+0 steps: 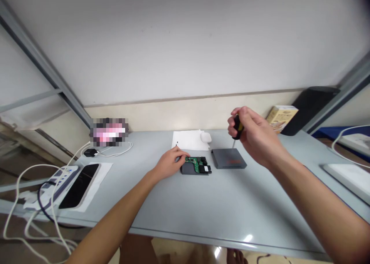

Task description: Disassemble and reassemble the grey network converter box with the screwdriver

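A screwdriver (238, 127) with a black and yellow handle is wrapped in the fingers of my right hand (254, 131), raised above the table. Its thin shaft points down toward a flat dark grey cover (229, 158), and I cannot tell whether the tip touches it. My left hand (171, 162) holds the left edge of a green circuit board (197, 164), fingers bent at its upper left corner. The board sits in a dark grey casing (189, 168), with black connectors on its right side. Cover and board lie side by side, apart.
Behind the board lies a white paper (186, 138) with tiny dark bits and a white rounded case (206, 137). To the left are a phone (81, 185), a power strip (59, 183) and loose white cables. A yellow box (281, 117) and a black cylinder (310, 108) stand back right.
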Available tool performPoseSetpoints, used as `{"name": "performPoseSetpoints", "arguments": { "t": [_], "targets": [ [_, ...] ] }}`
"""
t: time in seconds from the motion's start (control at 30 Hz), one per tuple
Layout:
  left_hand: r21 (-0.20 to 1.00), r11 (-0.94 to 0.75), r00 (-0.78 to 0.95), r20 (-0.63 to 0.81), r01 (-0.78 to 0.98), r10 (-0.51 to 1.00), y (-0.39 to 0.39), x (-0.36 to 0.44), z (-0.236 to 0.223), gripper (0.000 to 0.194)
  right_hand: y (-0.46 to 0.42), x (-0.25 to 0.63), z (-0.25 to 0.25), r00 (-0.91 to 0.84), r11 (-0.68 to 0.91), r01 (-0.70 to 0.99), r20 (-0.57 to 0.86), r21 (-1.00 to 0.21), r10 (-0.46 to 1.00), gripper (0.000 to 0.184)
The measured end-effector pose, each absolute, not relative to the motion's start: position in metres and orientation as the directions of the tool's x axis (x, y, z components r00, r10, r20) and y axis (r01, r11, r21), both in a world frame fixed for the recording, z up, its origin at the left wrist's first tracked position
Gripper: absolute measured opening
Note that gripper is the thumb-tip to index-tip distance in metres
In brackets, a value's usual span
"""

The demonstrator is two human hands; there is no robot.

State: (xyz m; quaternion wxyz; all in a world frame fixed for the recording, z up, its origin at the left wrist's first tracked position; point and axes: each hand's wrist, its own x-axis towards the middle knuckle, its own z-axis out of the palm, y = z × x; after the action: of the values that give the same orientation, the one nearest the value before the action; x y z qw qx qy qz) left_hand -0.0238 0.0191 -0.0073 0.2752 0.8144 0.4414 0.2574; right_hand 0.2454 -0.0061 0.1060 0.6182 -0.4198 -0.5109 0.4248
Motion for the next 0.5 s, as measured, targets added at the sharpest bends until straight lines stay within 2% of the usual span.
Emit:
{"name": "performPoseSetpoints", "arguments": {
  "t": [0.07,0.13,0.2,0.3,0.33,0.4,0.5],
  "targets": [
    [0.676,-0.461,0.478,0.18,0.575,0.86,0.02,-0.024,-0.007,0.03,-0.012,0.259,0.104,0.016,0.261,0.222,0.271,-0.939,0.962,0.039],
    [0.674,-0.463,0.474,0.186,0.576,0.861,0.02,-0.024,-0.008,0.029,-0.014,0.271,0.099,-0.157,0.235,0.503,0.18,-0.831,0.971,0.042],
    [0.67,-0.464,0.468,0.192,0.579,0.862,0.021,-0.025,-0.009,0.027,-0.014,0.281,0.09,-0.27,0.228,0.656,0.058,-0.72,0.961,0.043],
    [0.667,-0.461,0.472,0.182,0.585,0.862,0.022,-0.025,-0.01,0.027,-0.012,0.292,0.073,-0.313,0.234,0.768,-0.031,-0.596,0.949,0.041],
    [0.667,-0.458,0.475,0.174,0.587,0.863,0.023,-0.025,-0.01,0.028,-0.012,0.295,0.067,-0.325,0.232,0.788,-0.066,-0.57,0.943,0.046],
    [0.669,-0.453,0.481,0.161,0.589,0.862,0.022,-0.024,-0.01,0.03,-0.011,0.301,0.055,-0.345,0.189,0.783,-0.162,-0.593,0.925,0.061],
    [0.671,-0.455,0.483,0.162,0.585,0.86,0.021,-0.024,-0.008,0.033,-0.009,0.306,0.043,-0.373,0.202,0.789,-0.192,-0.581,0.908,0.071]
  ]
}}
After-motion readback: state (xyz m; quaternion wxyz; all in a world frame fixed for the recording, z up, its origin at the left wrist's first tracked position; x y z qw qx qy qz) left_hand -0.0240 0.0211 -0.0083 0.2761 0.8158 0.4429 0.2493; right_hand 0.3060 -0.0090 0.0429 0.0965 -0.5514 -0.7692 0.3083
